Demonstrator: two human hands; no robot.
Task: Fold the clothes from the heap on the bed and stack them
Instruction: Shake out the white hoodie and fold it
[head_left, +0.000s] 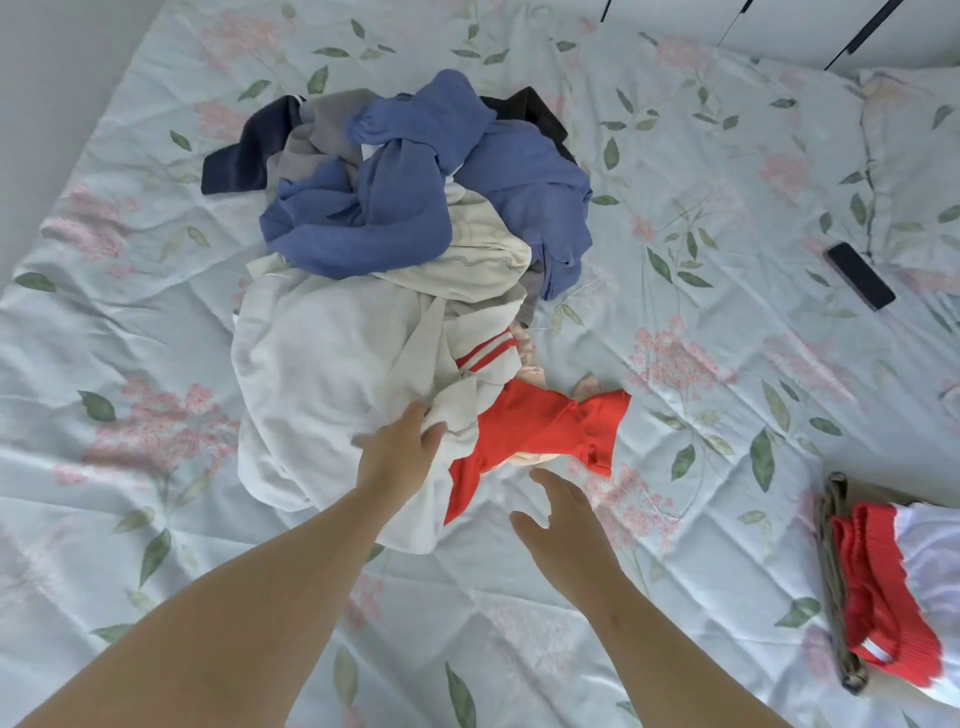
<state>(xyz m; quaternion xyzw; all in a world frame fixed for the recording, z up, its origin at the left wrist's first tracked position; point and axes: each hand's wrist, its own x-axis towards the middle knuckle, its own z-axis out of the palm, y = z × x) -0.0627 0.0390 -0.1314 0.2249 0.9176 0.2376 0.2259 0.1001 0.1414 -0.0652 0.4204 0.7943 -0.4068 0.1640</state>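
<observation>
Left hand pinched the near edge of the cream garment, the heap piled straight beyond it. Right hand was spread open, empty. The red garment lay just past its fingertips, slanting away rightward, between both hands.

No writing, label, brand, number or sign can be read. The clothes in the heap show only plain cloth and stripes. The folded stack, at the lower right of the heap, shows no legible mark. The phone, to the right of the heap, lies with a dark face and no readable characters.
</observation>
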